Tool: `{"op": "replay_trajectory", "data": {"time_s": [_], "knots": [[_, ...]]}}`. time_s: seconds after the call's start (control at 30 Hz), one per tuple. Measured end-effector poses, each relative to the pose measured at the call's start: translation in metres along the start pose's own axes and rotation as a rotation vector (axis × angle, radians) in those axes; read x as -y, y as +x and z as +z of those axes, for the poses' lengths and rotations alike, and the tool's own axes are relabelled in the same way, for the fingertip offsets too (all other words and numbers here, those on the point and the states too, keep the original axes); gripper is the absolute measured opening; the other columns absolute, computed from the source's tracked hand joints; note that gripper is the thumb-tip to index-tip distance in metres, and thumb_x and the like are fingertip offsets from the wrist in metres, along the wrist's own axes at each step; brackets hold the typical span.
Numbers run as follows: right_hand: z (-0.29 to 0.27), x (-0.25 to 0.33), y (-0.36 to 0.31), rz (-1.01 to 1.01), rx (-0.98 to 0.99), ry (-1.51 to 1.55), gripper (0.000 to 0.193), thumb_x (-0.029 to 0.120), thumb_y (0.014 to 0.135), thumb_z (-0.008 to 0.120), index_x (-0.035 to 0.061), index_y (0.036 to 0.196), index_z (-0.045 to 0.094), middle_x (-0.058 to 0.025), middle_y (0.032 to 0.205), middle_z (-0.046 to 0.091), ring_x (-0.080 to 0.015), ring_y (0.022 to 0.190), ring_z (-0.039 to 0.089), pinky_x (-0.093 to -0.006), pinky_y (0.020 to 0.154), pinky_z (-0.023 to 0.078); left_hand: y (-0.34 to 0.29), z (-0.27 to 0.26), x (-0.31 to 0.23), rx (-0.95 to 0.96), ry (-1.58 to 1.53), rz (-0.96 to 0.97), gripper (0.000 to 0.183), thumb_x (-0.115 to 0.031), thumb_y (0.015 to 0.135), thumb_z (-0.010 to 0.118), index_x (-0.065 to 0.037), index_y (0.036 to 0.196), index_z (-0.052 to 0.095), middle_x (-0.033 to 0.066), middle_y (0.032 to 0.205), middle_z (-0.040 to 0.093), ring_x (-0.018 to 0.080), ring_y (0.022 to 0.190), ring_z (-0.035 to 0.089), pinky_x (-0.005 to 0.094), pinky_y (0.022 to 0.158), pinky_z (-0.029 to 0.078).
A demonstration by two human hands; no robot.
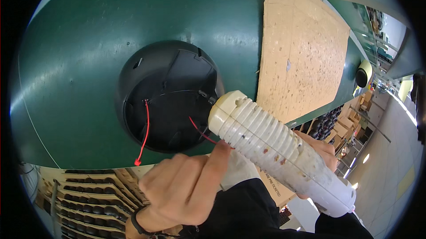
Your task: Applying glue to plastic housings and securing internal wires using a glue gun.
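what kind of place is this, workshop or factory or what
Most likely a factory assembly line. A green work surface carries a black domed housing with loose red wires, the right hand holds a cream ribbed power tool, and racks of identical black parts sit below.

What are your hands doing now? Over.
Right hand grips white ribbed tool, tip inside black housing. Left hand fisted nearby. Red wires loose.

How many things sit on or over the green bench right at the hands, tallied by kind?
Black dome-shaped housing, open side up: 1
Red wires inside it: 2
White ribbed power tool, held in the right hand, with the left hand beside its tip: 1
Cardboard sheet: 1
Total: 5
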State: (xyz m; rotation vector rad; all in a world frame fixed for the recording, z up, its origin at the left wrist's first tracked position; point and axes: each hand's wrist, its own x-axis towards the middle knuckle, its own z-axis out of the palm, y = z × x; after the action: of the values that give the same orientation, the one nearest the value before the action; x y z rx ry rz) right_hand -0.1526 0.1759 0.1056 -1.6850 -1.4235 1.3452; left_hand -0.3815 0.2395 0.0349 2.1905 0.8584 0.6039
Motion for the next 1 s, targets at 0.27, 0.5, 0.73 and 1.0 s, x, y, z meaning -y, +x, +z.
{"op": "replay_trajectory", "data": {"time_s": [0.27,0.5,0.73,1.0], "knots": [[-0.007,0.02,-0.029,0.091,0.023,-0.307,0.025,0.005,0.075,0.071,-0.0083,0.095,0.063,-0.0214,0.092,0.067,-0.0346,0.085,0.068,-0.0385,0.074,0.056,0.016,-0.036,0.012,-0.143,-0.136,-0.408,0.022,0.003,0.07,0.075,-0.002,0.091,0.071,0.0032,0.069,0.06,0.011,0.053,0.047,0.0237,0.049,0.031],[0.015,0.017,-0.009,-0.059,0.229,-0.327,0.028,0.005,0.07,0.071,-0.0062,0.094,0.061,-0.0173,0.091,0.063,-0.0329,0.084,0.067,-0.0373,0.069,0.056,0.055,-0.052,0.04,-0.039,-0.052,-0.183,0.013,0.001,0.073,0.073,0.001,0.085,0.069,0.0105,0.099,0.061,0.0186,0.09,0.061,0.0322,0.085,0.047],[0.021,0.033,-0.011,0.017,0.185,-0.414,0.03,0.004,0.069,0.071,-0.0048,0.096,0.061,-0.0159,0.094,0.062,-0.0329,0.086,0.066,-0.0369,0.069,0.054,0.069,-0.046,0.065,-0.028,-0.281,-0.1,0.011,0.001,0.072,0.071,0.002,0.083,0.069,0.0154,0.11,0.062,0.0233,0.102,0.061,0.0392,0.103,0.041],[0.024,0.045,-0.002,0.02,0.193,-0.484,0.03,0.004,0.068,0.071,-0.006,0.095,0.061,-0.0166,0.094,0.062,-0.0333,0.085,0.065,-0.0364,0.07,0.055,0.067,-0.045,0.068,-0.053,-0.528,-0.248,0.009,0.002,0.073,0.07,0.003,0.082,0.068,0.0156,0.106,0.063,0.0191,0.089,0.061,0.0309,0.085,0.046]]}}
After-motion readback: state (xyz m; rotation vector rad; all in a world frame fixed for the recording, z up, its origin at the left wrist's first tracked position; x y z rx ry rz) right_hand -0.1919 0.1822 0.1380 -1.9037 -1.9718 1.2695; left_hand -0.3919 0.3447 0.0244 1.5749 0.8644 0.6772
